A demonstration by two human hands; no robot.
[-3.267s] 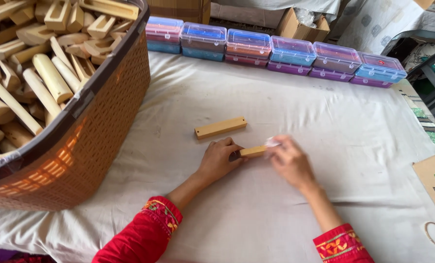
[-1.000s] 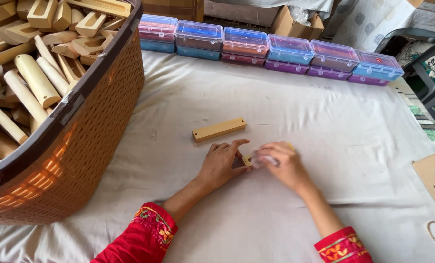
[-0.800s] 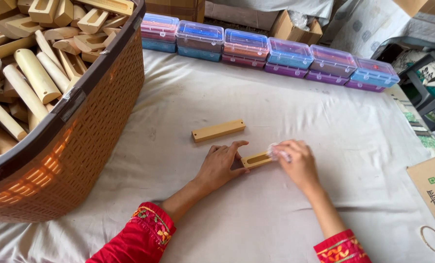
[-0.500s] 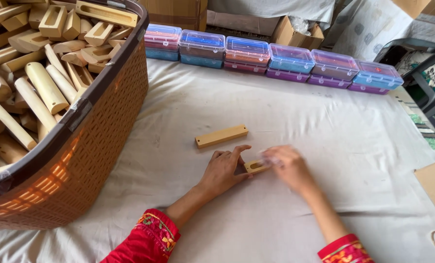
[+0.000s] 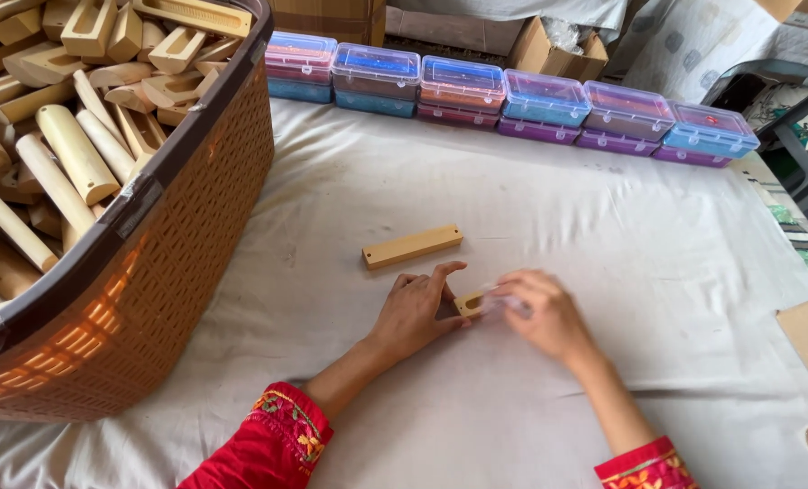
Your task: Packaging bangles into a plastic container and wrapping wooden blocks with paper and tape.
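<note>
A: Where is the small tan wooden block?
B: Near us on the white cloth, pinched between left hand and right hand.
A: How will it handle?
B: Probably light, hard and smooth. Best held by its long sides. A longer wooden block lies just beyond, the brown basket left.

Your left hand and right hand meet on the white cloth-covered table, a small tan wooden piece between them. Just behind your hands lies a rectangular tan wooden block. To your left stands a brown woven plastic basket with pale wooden parts in it. Along the far edge runs a row of clear-lidded plastic boxes, with a cardboard box behind it.
</note>
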